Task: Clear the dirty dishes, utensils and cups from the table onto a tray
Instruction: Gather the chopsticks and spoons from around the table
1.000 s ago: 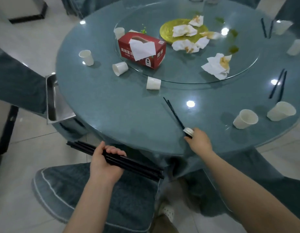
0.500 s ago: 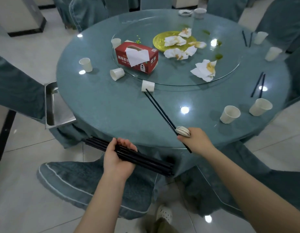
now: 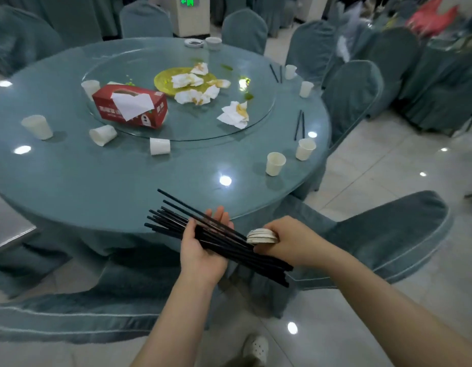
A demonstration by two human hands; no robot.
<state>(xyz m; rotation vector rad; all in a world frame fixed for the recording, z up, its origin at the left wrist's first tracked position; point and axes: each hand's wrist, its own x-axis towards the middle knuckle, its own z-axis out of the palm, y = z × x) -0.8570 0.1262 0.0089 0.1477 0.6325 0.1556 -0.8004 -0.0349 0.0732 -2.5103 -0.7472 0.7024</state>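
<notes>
Chopsticks (image 3: 219,241), black, thin and smooth, bundled across the left hand (image 3: 203,250), fingers straight beneath, thumb over; long axis slanting from upper left over the table (image 3: 97,181) edge down to lower right. Butt ends under the right hand (image 3: 287,241), curled round a stack of flattened white paper cups (image 3: 261,235). Beyond, upright and tipped paper cups (image 3: 276,163) on glossy teal glass.

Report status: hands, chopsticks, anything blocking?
Left hand cradles bundle of black chopsticks. Right hand grips stacked white paper cups. Nothing blocking.
</notes>
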